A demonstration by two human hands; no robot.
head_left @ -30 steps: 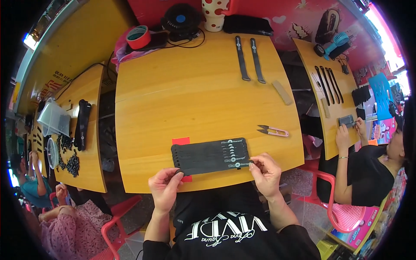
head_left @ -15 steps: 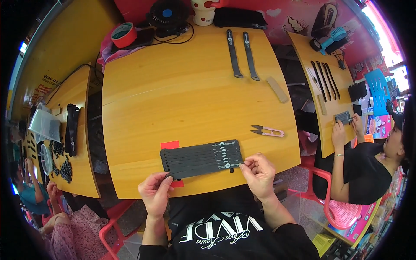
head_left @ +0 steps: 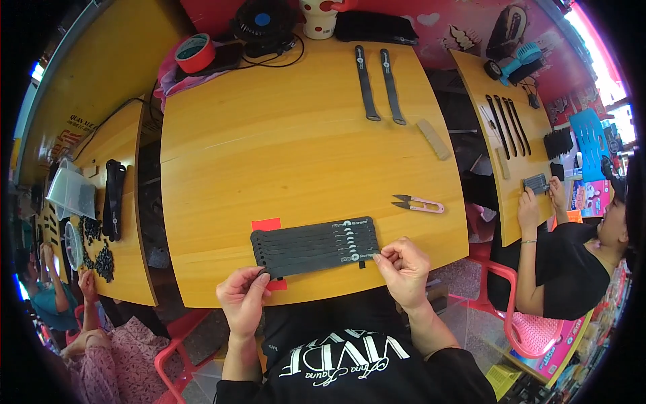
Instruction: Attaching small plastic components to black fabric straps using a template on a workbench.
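Observation:
Several black straps point(head_left: 303, 244) lie side by side in an overlapping row near the table's front edge, with pale print toward their right ends. My left hand point(head_left: 242, 295) pinches the left end of the nearest strap point(head_left: 306, 265) between thumb and fingers. Its right end is pinched by my right hand point(head_left: 405, 271), so the strap is held straight along the front of the row. Red tape point(head_left: 266, 224) shows behind the row's left end, and another red bit point(head_left: 276, 285) shows in front of it.
Pink-handled thread snips point(head_left: 420, 205) lie right of the row. Farther back are a tan block point(head_left: 433, 140) and two black straps point(head_left: 367, 87). A fan point(head_left: 264, 23) and a tape roll point(head_left: 194, 54) stand at the far edge. People work at tables on both sides.
My hands keep their pinch on the strap, and the row looks the same. The whole view has shifted slightly. At the left table, a person's hand has moved up a little.

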